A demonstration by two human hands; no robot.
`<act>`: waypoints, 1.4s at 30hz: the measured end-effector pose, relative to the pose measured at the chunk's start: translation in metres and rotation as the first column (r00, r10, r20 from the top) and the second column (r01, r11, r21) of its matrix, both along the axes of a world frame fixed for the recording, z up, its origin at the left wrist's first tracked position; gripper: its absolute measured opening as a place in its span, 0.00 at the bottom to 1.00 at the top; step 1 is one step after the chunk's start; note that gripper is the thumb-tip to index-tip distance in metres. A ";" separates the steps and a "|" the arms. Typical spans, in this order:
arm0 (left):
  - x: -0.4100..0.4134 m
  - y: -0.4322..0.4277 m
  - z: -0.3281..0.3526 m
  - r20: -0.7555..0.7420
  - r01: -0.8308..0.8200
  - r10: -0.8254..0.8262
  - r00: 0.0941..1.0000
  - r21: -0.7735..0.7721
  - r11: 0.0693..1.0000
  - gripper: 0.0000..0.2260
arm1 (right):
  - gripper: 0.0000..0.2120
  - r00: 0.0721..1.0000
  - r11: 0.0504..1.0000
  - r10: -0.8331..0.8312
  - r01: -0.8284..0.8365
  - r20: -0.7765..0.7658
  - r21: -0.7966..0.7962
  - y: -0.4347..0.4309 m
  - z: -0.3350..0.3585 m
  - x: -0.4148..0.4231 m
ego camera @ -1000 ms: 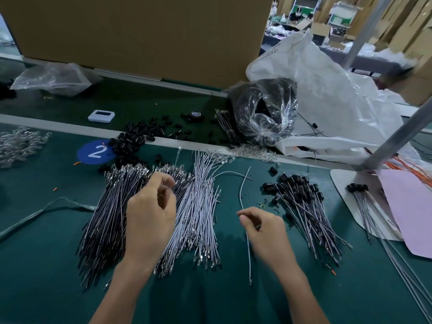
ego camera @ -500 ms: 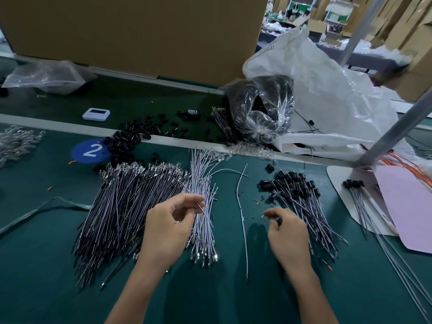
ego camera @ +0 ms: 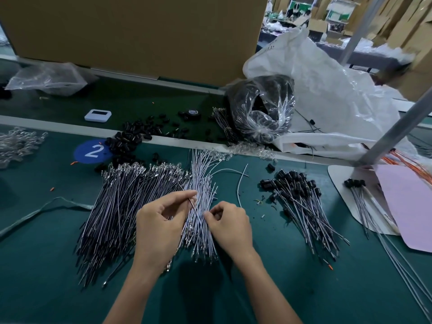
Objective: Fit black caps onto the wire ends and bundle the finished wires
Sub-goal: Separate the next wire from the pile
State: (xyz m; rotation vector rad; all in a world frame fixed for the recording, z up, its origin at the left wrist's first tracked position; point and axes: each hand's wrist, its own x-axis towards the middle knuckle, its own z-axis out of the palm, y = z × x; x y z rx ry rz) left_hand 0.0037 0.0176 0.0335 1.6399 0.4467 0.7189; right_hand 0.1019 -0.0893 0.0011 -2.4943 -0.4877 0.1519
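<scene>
Right hand (ego camera: 230,226) has come in from right of the heap of uncapped grey wires (ego camera: 131,206). Left hand (ego camera: 161,228) grip pinches one thin grey wire (ego camera: 195,210) over the heap. Right grip curled, contents unclear. Capping likely next.

The worktop (ego camera: 46,265) is a smooth, matt green sheet. The loose wires (ego camera: 121,206) have glossy grey plastic sheaths and shiny metal tips. The black caps (ego camera: 124,143) look like dull plastic. The clear bag (ego camera: 264,118) is crinkled, glossy film. The board (ego camera: 140,31) behind is matt brown cardboard.
</scene>
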 end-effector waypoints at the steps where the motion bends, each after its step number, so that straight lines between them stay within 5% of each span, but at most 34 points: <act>1: 0.000 0.000 0.000 0.000 -0.003 0.003 1.000 0.000 1.000 0.16 | 0.09 0.999 1.000 -0.009 0.009 -0.037 0.015 0.002 0.000 0.001; 5: -0.002 0.001 0.002 0.030 -0.045 0.043 0.999 0.065 0.997 0.09 | 0.06 0.991 0.988 -0.031 0.050 -0.131 0.144 -0.003 0.000 0.006; 11: 0.001 0.002 0.006 0.058 -0.143 0.132 0.990 0.279 0.950 0.12 | 0.06 0.962 0.897 -0.024 0.141 -0.272 0.419 -0.018 0.006 0.010; 18: 0.003 0.001 0.011 0.045 -0.155 0.148 0.988 0.288 0.945 0.12 | 0.06 0.976 0.833 -0.009 0.126 -0.216 0.538 -0.031 0.026 0.006; 24: 0.004 -0.009 0.020 0.046 0.003 0.001 0.999 -0.082 0.997 0.07 | 0.04 0.993 0.663 0.062 0.034 -0.101 0.748 -0.032 0.050 -0.013; 27: 0.007 -0.019 0.024 0.104 0.086 -0.061 0.993 -0.262 0.961 0.05 | 0.04 0.999 0.704 0.035 0.000 -0.034 0.710 -0.028 0.053 -0.016; 30: 0.008 -0.024 0.024 0.110 0.117 -0.086 0.990 -0.314 0.942 0.07 | 0.05 0.998 0.870 0.059 -0.053 0.003 0.490 -0.025 0.047 -0.012; 32: 0.007 -0.025 0.024 0.101 0.125 -0.097 0.990 -0.329 0.936 0.07 | 0.04 0.999 0.896 0.043 -0.043 0.009 0.442 -0.026 0.044 -0.009; 42: 0.005 -0.025 0.019 0.027 0.134 -0.132 0.991 -0.325 0.936 0.06 | 0.05 0.992 0.715 0.085 0.002 -0.090 0.699 -0.034 0.056 -0.021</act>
